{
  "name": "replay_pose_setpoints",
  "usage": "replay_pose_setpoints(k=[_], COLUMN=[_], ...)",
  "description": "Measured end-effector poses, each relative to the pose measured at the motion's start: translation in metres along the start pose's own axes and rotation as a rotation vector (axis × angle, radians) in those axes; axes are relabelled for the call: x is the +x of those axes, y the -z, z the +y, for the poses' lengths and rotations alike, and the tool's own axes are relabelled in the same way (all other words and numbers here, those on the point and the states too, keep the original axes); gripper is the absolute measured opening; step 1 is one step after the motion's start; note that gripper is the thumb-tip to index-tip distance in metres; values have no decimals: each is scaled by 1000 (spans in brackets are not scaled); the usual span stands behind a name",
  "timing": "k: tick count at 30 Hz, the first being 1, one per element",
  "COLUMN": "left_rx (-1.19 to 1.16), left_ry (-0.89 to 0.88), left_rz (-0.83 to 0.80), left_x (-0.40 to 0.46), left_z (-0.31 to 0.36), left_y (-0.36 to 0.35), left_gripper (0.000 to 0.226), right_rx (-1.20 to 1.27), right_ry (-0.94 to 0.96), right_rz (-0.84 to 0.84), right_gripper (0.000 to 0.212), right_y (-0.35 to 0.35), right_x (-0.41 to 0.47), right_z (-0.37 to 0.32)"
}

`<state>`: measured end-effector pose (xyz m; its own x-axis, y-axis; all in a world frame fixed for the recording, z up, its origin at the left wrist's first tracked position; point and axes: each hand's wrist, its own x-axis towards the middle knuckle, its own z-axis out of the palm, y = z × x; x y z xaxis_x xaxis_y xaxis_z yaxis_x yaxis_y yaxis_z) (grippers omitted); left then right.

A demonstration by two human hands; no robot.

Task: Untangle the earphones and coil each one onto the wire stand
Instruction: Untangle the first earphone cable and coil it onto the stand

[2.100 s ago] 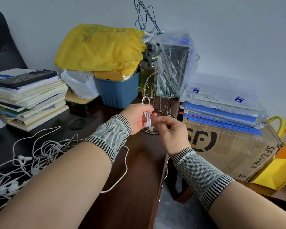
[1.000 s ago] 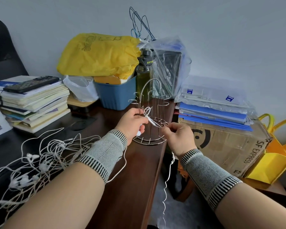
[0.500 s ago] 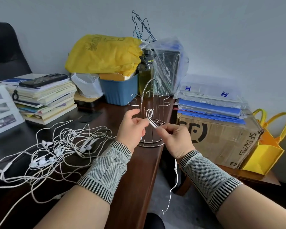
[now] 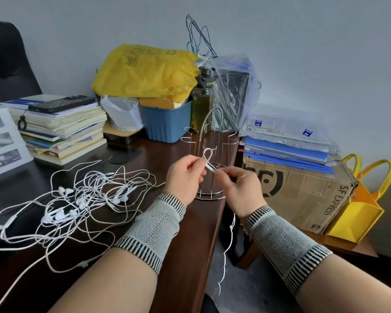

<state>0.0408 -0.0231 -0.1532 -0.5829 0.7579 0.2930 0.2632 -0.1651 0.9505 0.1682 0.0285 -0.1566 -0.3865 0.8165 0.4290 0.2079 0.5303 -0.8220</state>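
Observation:
A metal wire stand [image 4: 209,141] rises near the right edge of the dark wooden desk [image 4: 196,233]. Just in front of it, my left hand [image 4: 184,177] pinches a small bundle of white earphone cord [image 4: 207,157] with a loop sticking up. My right hand [image 4: 240,188] pinches the same cord close beside it; the loose end [image 4: 228,245] hangs down past the desk edge. A tangle of several white earphones [image 4: 81,197] lies on the desk to the left.
A stack of books [image 4: 61,129] with a phone [image 4: 62,103] on top stands at the back left. Behind the stand are a blue bin [image 4: 167,124], a yellow bag [image 4: 145,71] and a bottle [image 4: 201,102]. A cardboard box [image 4: 303,190] with folders sits right.
The view has shifted left, so more of the tangle shows. My hands have stayed in front of the stand, and the cord below my right hand hangs longer than 2 seconds ago.

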Motion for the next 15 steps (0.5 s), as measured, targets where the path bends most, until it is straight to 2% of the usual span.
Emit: replay_pose_setpoints(k=[3,7,12,15], left_rx=[-14,-14,18,84], left_ry=[-4,11,-16,-68], left_rz=[6,8,-3,3], left_x=[0,0,0,0], left_z=[1,3,2,3], left_y=[2,2,3,3], left_gripper=[21,23,29,23], right_rx=[-25,-67,-74,-78], right_ry=[-1,27,25,66], right_rz=[-11,-20,-16,4], right_gripper=[32,31,25,13], right_y=[-2,-4,1,2], right_x=[0,-1,-1,0], right_z=[-1,1,3,4])
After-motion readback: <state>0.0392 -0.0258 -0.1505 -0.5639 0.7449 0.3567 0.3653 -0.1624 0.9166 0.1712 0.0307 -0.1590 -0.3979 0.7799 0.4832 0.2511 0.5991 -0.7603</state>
